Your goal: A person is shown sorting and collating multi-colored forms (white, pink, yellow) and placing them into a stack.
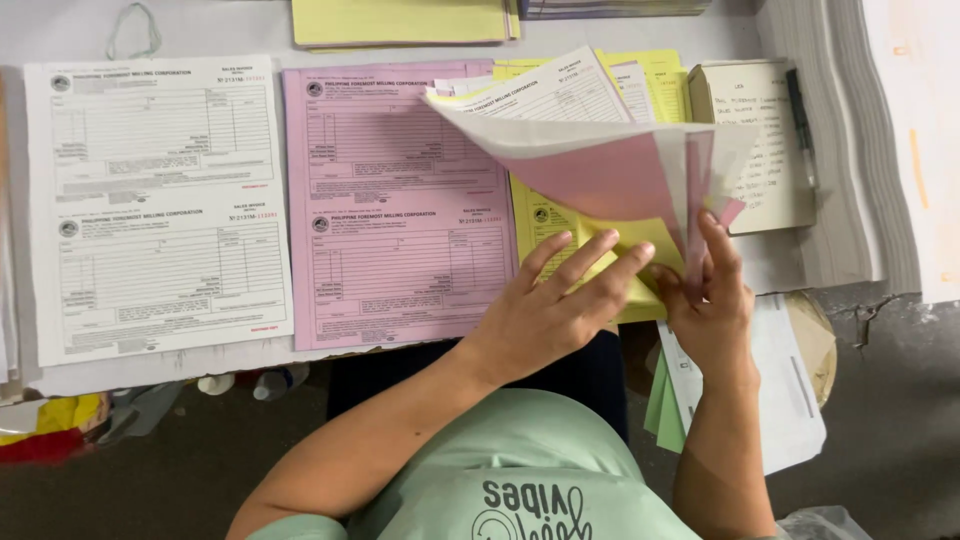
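On the desk: the desk carries rows of printed forms, well left of the fingers and beneath them.
White forms: white sheet, far left of both hands.
Pink forms: pink sheet, just left of the left hand.
Yellow stack: yellow sheets, under the left hand.
Lifted set: folded form set, white over pink, raised above the fingers.
Left hand: left hand, fingers spread flat on the yellow stack.
Right hand: right hand, fingers clamped on the set's lower corner.
Notepad: notepad with pen, beyond the right fingers.
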